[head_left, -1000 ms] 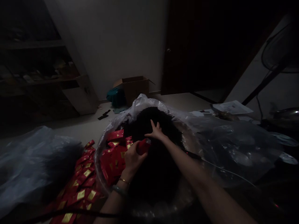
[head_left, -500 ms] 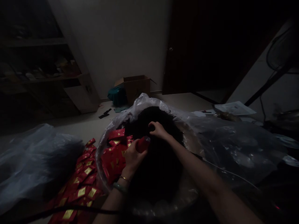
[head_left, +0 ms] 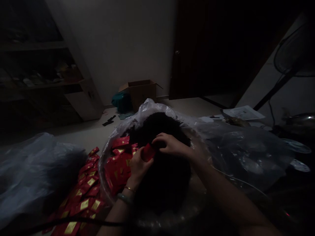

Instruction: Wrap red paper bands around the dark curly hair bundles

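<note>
Left of the one round container lined with clear plastic (head_left: pixel 101 176) lie red packets with gold labels (head_left: pixel 85 204), too overlapped to count. Over the container, your left hand (head_left: pixel 138 164) is wrapped around one small red pouch (head_left: pixel 148 152); your right hand (head_left: pixel 170 144), fingers half curled, meets its top, grip impossible to tell. One loose black heap (head_left: pixel 167 175) lies inside the container. Beyond it stands one open brown cardboard box (head_left: pixel 142 95).
</note>
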Demonstrator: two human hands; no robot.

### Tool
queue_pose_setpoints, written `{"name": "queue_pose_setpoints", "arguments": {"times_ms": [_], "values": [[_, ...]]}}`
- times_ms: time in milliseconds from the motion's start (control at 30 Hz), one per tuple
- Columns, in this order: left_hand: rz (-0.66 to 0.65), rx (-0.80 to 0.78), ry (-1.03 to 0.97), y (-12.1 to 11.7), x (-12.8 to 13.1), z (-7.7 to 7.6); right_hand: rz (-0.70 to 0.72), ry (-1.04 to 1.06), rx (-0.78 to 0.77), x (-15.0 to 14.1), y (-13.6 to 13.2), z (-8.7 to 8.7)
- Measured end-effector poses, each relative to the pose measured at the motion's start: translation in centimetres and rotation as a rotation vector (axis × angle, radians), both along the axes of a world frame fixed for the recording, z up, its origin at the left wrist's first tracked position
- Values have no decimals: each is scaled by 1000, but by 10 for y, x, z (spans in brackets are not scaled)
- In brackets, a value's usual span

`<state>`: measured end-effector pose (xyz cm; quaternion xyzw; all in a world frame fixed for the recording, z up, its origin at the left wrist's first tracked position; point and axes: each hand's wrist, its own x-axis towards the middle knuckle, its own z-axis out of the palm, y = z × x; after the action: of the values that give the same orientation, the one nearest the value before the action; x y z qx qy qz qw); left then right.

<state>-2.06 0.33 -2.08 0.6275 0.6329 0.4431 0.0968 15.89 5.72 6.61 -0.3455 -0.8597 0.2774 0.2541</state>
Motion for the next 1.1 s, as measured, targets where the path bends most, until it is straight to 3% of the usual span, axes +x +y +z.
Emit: {"name": "queue_pose_setpoints", "arguments": {"times_ms": [133, 300, 467, 667, 933, 1100], "values": [[-57, 63, 0, 3, -1, -4, 16, -31, 21, 1, -2, -5], [-122, 122, 38, 3, 1, -6, -17, 106, 45, 0, -4, -7], [-116, 152, 55, 4, 1, -8, 34, 113, -73, 1, -5, -4], [-100, 152, 97, 3, 3, -10, -32, 65, -196, 0, -5, -3], [-128, 273, 119, 8, 3, -20, 58, 100, -115, -17, -18, -9], [-162, 169, 47, 6, 5, -20, 178, 99, -57, -22, -21, -15]]}}
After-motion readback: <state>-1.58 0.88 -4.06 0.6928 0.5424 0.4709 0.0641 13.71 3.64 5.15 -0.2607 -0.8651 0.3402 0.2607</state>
